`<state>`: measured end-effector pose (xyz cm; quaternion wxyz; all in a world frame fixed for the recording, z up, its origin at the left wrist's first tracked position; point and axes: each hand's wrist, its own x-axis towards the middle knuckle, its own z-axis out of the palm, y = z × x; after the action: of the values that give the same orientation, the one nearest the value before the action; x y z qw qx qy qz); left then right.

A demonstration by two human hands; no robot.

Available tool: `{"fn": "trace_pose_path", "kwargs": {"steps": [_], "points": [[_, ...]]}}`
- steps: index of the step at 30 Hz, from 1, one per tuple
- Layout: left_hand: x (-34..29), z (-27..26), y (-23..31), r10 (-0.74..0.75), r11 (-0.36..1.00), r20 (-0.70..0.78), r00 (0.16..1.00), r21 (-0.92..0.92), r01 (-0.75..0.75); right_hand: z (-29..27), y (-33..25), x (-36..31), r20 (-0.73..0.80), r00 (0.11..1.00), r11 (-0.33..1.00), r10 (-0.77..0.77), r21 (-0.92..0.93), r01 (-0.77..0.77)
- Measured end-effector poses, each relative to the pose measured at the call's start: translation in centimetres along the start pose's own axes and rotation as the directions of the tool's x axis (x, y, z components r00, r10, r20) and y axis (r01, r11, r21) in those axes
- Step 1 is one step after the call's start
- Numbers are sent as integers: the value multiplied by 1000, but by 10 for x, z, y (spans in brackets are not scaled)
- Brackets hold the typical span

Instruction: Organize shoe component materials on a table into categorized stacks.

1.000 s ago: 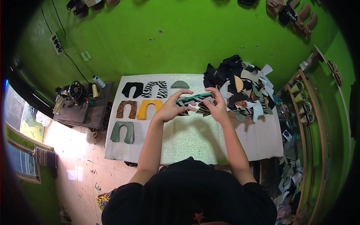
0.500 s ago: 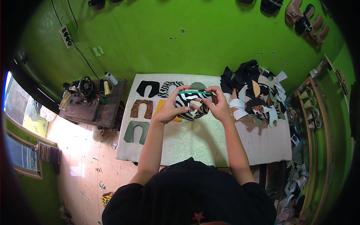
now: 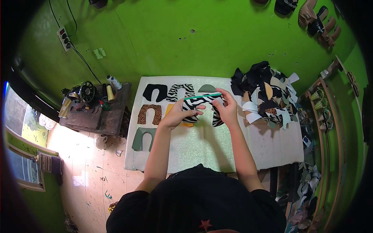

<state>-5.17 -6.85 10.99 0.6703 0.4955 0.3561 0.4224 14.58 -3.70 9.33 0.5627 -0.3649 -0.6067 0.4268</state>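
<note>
A zebra-print, U-shaped shoe upper piece [image 3: 202, 101] hangs between both hands above the table, a thin green strip running along its top edge. My left hand [image 3: 176, 116] is closed on its left end, thumb in front, with some fingers showing beneath the edge. On the right end, my right hand [image 3: 227, 107] pinches the piece between thumb and fingers. Below and behind the left hand lies a yellow piece [image 3: 169, 108], mostly covered. A second zebra piece [image 3: 180, 89] and a green half-round piece [image 3: 209, 88] lie just beyond the hands.
Black [image 3: 155, 92], leopard-print [image 3: 149, 113] and green [image 3: 143, 138] cut pieces lie at the left of the pale table [image 3: 268, 153]. A heap of scraps [image 3: 268, 97] covers its right side. A sewing machine [image 3: 87, 92] with thread cones [image 3: 113, 82] stands at the left.
The zebra piece has flattened out and turned, so its inner curve and right leg now show. My right hand has shifted slightly; both hands keep their hold.
</note>
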Motion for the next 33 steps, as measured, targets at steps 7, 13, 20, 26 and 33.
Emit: {"fn": "trace_pose_path", "kwargs": {"steps": [7, 13, 20, 26, 33], "points": [[5, -28, -48, -78, 930, 38, 996, -356, 86, 14, 26, 7, -16, 998, 998, 63, 29, -63], [18, -56, -63, -3, 999, -214, 977, 45, 13, 16, 84, 10, 215, 794, 820, 569, -223, -527], [56, -121, -95, -62, 998, -312, 948, -37, 53, 59, 145, 46, 112, 931, 846, 348, -465, -260], [89, -157, -110, -187, 977, -255, 949, -153, 152, 72, 187, 88, -13, 937, 776, 349, -556, -297], [143, -189, -135, 307, 648, -534, 788, 723, 238, 103, 231, 107, -133, 951, 727, 279, -618, -299]]}}
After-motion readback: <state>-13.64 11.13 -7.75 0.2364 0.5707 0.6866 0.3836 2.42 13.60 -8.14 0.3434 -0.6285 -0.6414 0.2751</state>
